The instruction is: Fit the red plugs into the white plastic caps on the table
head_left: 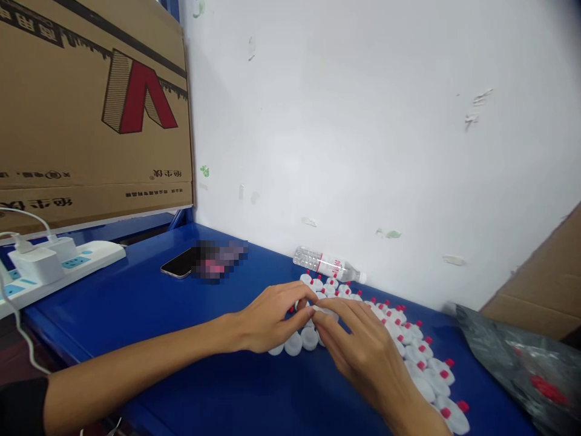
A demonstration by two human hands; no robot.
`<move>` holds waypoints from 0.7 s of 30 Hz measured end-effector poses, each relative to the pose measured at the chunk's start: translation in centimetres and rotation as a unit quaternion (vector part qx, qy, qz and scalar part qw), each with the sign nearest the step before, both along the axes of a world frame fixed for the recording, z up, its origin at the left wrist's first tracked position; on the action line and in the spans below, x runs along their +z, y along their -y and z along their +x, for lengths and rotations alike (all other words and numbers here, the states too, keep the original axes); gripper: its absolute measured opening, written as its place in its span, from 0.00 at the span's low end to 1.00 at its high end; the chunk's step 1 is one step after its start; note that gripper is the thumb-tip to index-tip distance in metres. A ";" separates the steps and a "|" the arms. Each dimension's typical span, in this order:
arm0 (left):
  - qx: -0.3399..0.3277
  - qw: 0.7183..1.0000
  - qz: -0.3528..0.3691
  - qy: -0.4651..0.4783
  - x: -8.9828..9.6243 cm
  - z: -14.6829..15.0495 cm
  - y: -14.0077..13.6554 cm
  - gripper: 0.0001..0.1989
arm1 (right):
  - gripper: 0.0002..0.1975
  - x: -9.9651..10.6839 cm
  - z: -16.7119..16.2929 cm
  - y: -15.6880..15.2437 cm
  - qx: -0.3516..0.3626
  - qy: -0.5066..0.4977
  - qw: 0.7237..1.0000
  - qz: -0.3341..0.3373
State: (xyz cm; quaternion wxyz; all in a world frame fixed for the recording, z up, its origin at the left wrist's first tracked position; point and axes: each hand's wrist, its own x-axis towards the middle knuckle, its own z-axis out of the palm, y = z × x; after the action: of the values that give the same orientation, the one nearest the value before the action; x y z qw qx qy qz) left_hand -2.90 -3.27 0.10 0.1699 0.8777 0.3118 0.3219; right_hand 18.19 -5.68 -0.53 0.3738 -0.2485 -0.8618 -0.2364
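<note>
My left hand (pixel 275 316) reaches in with thumb and index finger bent towards each other. Its fingertips meet those of my right hand (pixel 358 339), which is curled, fingers pointing left. Whatever the fingertips pinch is mostly hidden; a whitish, translucent surface shows just under the right fingers. Both hands are over a group of small white squeeze bottles with red caps (pixel 438 380), packed closely on the blue table (pixel 254 393). Some of these bottles stick out below my left hand, with their white round ends (pixel 293 344) showing.
A clear plastic water bottle (pixel 327 264) lies against the white wall. On the right is a dark plastic bag (pixel 503 357) with red pieces (pixel 548 389). A phone (pixel 179 264), a blurred patch and a power strip (pixel 102 257) are on the left, before a large cardboard box (pixel 91 145).
</note>
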 end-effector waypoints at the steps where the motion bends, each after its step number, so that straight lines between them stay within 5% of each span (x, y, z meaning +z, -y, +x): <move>1: -0.014 1.000 0.003 0.006 0.0 0.0 0.1 0.12 | 0.12 0.0 0.0 0.0 0.002 -0.004 1.000 -0.001; 15: -0.034 0.998 -0.002 0.043 0.2 0.0 0.6 0.12 | 0.09 -0.4 -0.1 0.1 0.004 -0.005 1.000 -0.002; 21: -0.043 0.991 -0.081 0.095 0.0 0.1 0.3 0.14 | 0.12 -0.5 0.2 0.1 0.037 -0.008 0.999 0.026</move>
State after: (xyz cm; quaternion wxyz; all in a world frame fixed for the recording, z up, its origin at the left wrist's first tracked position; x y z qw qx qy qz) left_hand -2.78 -3.57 0.06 0.2833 0.8391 0.2811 0.3697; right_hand 18.38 -5.78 -1.05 0.3954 -0.2089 -0.8609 -0.2426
